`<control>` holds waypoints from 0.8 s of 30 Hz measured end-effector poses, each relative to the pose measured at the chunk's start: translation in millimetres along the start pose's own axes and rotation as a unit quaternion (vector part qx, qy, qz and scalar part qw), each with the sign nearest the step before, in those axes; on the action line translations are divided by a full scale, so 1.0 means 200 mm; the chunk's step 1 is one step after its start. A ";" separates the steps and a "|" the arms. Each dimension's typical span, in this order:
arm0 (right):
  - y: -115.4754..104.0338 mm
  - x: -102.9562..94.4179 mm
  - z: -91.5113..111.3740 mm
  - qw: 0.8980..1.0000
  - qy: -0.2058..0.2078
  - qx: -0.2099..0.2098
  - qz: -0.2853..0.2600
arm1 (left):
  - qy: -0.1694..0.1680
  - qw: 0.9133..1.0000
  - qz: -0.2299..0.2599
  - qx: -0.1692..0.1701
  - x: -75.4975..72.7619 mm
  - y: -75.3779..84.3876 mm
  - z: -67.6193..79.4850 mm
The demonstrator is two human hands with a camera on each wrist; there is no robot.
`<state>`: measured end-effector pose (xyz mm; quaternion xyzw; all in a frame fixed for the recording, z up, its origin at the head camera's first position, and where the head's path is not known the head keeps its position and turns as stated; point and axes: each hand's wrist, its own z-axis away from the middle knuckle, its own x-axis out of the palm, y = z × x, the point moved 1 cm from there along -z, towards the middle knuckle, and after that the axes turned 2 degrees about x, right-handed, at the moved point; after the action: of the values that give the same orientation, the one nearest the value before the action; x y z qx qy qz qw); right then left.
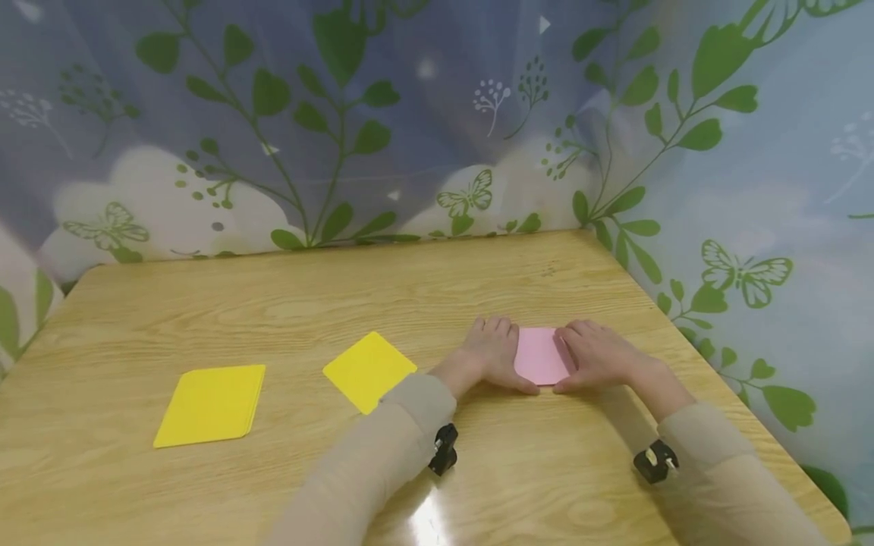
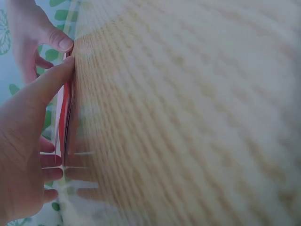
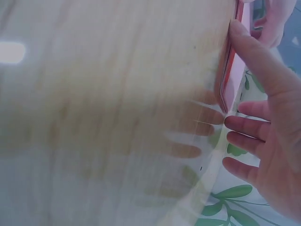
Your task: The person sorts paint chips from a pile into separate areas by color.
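Observation:
A small stack of thin square cards with a pink top lies on the table, and red layers show along its edge in the right wrist view. My left hand holds its left side, thumb along the near edge and fingers toward the far edge. On the opposite side my right hand holds it the same way, covering the right edge. Both thumb tips come close together at the near edge. Beside my left forearm lies a yellow card, turned like a diamond, partly behind the sleeve.
Farther left lies a small stack of yellow cards, its layers slightly offset. The wooden table meets a leaf-patterned curtain at the back and right. Black devices are strapped to both wrists.

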<state>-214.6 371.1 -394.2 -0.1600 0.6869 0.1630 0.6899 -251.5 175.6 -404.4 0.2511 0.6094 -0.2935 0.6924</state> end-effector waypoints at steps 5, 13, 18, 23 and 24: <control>-0.01 -0.01 -0.03 1.000 -0.007 -0.008 -0.005 | -0.004 1.000 0.005 -0.001 0.01 -0.02 0.01; -0.04 -0.02 -0.05 1.000 -0.017 0.000 -0.012 | -0.004 1.000 0.011 0.007 0.00 -0.02 0.04; -0.06 -0.05 -0.09 1.000 0.002 0.023 -0.003 | 0.014 1.000 0.021 0.016 -0.02 -0.09 0.07; -0.13 -0.10 -0.15 0.999 0.036 0.021 0.019 | 0.032 0.999 0.014 0.037 -0.09 -0.24 0.15; -0.15 -0.11 -0.17 0.999 0.040 0.018 0.028 | 0.035 0.999 0.013 0.038 -0.11 -0.28 0.17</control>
<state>-231.4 330.2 -372.3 -0.1347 0.7208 0.1640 0.6598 -268.9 114.3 -378.2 0.2952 0.6181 -0.2983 0.6647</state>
